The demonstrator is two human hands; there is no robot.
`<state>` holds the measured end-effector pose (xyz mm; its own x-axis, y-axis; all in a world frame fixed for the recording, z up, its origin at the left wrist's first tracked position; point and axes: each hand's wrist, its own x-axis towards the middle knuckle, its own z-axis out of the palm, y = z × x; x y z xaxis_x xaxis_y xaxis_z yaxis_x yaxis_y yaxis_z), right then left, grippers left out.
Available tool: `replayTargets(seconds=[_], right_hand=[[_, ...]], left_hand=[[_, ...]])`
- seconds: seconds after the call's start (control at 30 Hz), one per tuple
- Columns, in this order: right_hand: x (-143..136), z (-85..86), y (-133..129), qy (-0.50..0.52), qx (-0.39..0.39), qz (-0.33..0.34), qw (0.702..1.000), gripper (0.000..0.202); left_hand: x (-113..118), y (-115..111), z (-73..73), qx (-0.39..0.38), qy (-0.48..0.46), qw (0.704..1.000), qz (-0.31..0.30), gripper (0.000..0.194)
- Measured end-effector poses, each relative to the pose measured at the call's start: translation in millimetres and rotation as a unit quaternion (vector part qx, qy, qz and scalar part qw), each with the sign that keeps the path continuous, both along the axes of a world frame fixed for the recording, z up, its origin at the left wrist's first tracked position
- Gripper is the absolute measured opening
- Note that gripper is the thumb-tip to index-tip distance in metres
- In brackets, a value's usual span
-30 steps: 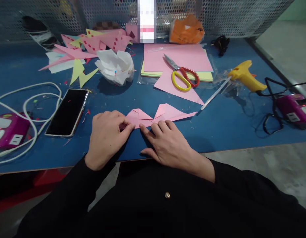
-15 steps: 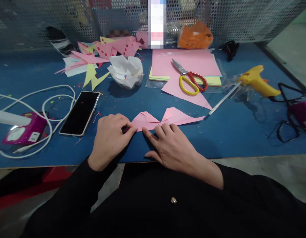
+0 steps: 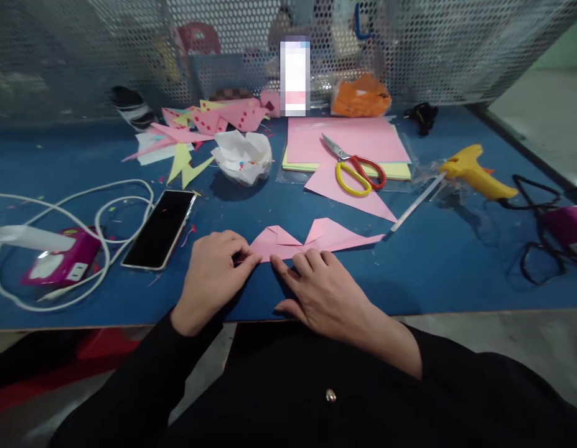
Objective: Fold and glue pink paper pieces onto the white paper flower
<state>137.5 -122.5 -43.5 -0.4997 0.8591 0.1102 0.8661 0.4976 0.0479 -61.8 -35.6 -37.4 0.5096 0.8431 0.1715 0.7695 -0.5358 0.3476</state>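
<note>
A folded pink sheet of paper [image 3: 288, 244] lies on the blue table in front of me, two raised flaps along its far edge and a long point to the right. At its left end, my left hand [image 3: 218, 274] pinches the paper between thumb and fingertips. My right hand [image 3: 323, 286] rests palm down over the near edge, fingers spread, index fingertip pressing the paper close to my left thumb. Part of the near edge is hidden under the right fingers.
Scissors [image 3: 353, 171] lie on stacked coloured paper [image 3: 344, 140]. A yellow glue gun [image 3: 477, 174] is at the right, a black phone [image 3: 161, 230] and white cable [image 3: 106, 218] at the left. A white paper bowl [image 3: 244, 158] and pink cut-outs [image 3: 229, 115] stand behind.
The whole scene sits lower in the picture, as the head camera has tilted up. Both hands keep the same places on the pink paper.
</note>
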Motion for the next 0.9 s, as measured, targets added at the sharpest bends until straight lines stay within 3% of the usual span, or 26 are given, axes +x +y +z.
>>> replayTargets(seconds=[0.9], right_hand=[[-4.2, 5.9, 2.1, -0.042, -0.002, 0.011, 0.999, 0.073]], left_hand=[[-5.6, -1.1, 0.5, -0.02, -0.003, 1.0, 0.022, 0.023]])
